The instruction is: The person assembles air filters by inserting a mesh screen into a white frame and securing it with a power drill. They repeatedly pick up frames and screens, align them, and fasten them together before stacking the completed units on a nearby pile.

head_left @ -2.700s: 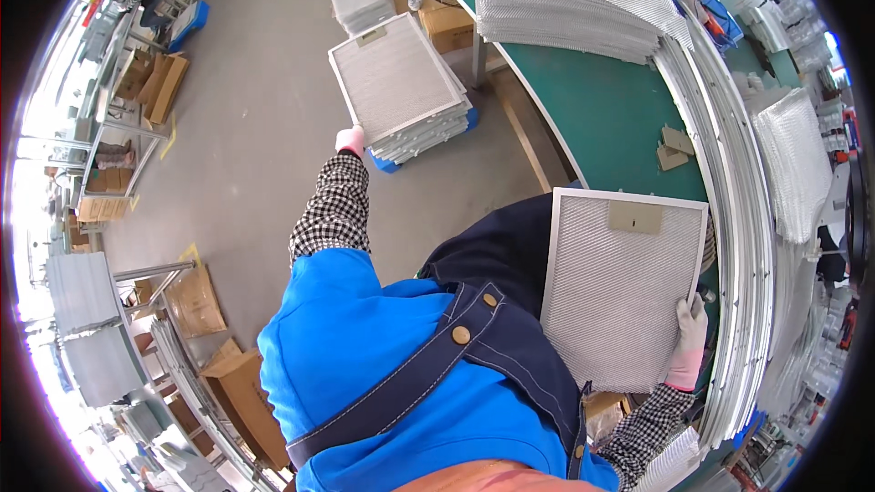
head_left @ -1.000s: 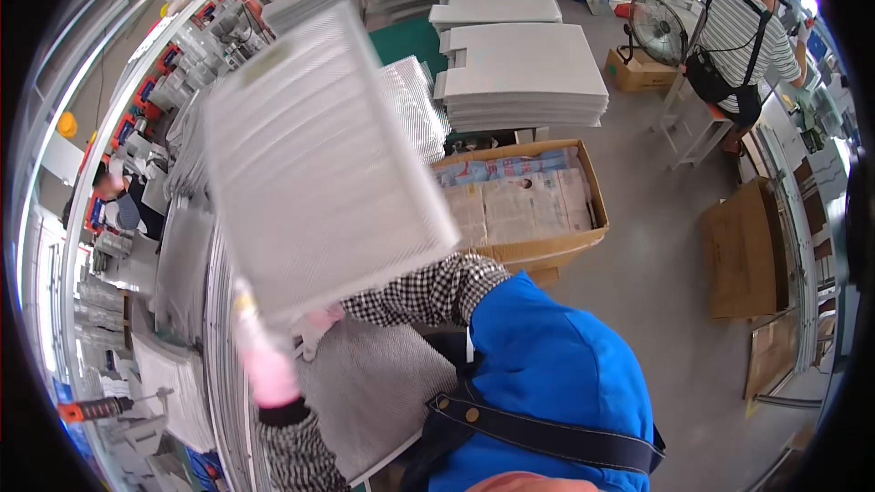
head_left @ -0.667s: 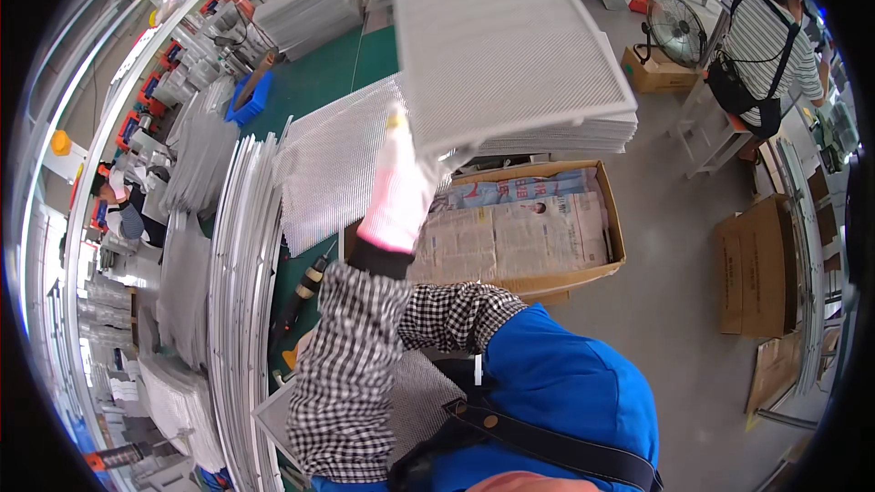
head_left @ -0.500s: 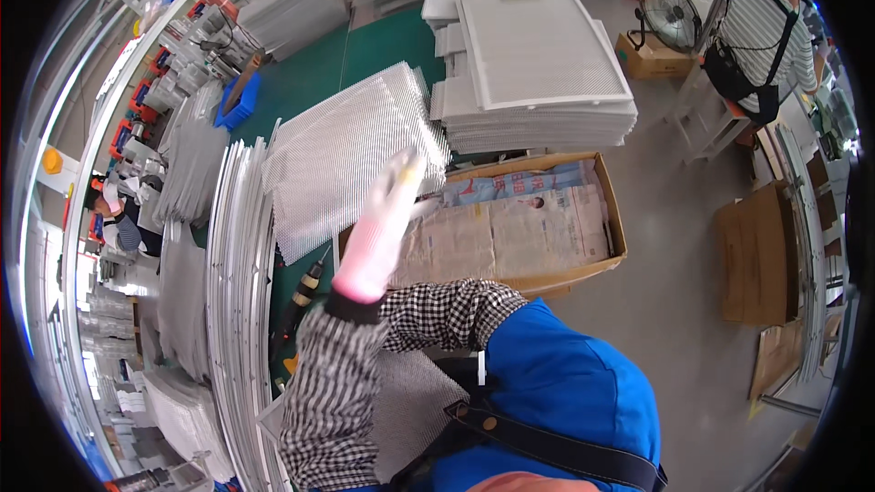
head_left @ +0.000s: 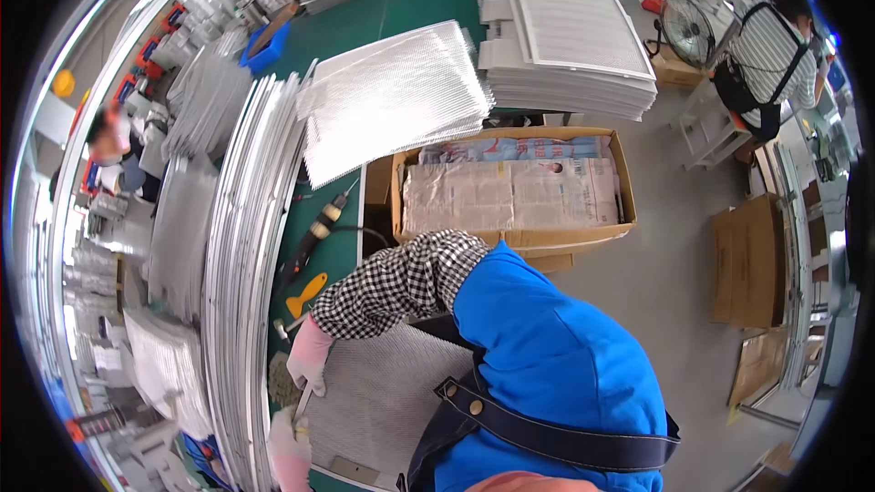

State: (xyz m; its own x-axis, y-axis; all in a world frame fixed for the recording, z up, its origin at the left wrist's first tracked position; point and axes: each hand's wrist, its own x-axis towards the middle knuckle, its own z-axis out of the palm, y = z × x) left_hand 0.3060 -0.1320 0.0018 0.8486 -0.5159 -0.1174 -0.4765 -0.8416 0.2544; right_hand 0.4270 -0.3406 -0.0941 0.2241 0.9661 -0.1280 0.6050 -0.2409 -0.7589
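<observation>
The green workbench (head_left: 351,27) runs from the top centre of the frame down to the lower left. A long bundle of curved metal strips (head_left: 241,255) lies along its left side. A stack of white framed filter panels (head_left: 570,41) occupies the upper centre-right. Just left of it, a pile of shiny corrugated mesh sheets (head_left: 392,96) rests on the bench, overhanging its right edge. Below these, right of the bench, an open cardboard box (head_left: 515,191) lined with newspaper stands on the floor at frame centre.

A grey mesh filter panel (head_left: 383,405) lies flat at the lower centre, partly covered by the person's blue torso and dark apron. Both gloved hands sit at the panel's left edge. The right hand (head_left: 308,357), on a checked sleeve, is closed around a thin metal tool (head_left: 301,405) that points downward. The left hand (head_left: 290,457) lies at the bottom edge of the frame, touching the panel's lower left corner; its grip cannot be determined.

A black-handled power tool (head_left: 314,232) with cable and a yellow-handled tool (head_left: 305,293) lie on the bench above the right hand. A second person (head_left: 766,55) in a striped top stands at the upper right, next to a floor fan (head_left: 685,29).
</observation>
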